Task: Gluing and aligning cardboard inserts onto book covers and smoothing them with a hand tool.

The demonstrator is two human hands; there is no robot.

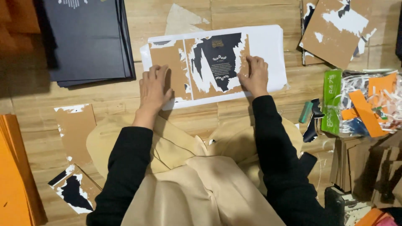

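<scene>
A brown cardboard panel (201, 83) with torn white and dark blue paper stuck to it lies on a white sheet (268, 50) on the wooden floor. My left hand (154, 86) presses flat on the panel's left part, fingers spread. My right hand (254, 74) rests on the panel's right edge, fingertips on the torn dark paper. Neither hand grips anything. Black sleeves cover both arms.
A stack of dark blue sheets (90, 39) lies at the top left. Orange sheets (14, 171) sit at the left edge. Torn cardboard pieces (75, 129) lie at left and top right (335, 31). A bag of paper scraps (368, 104) stands at right.
</scene>
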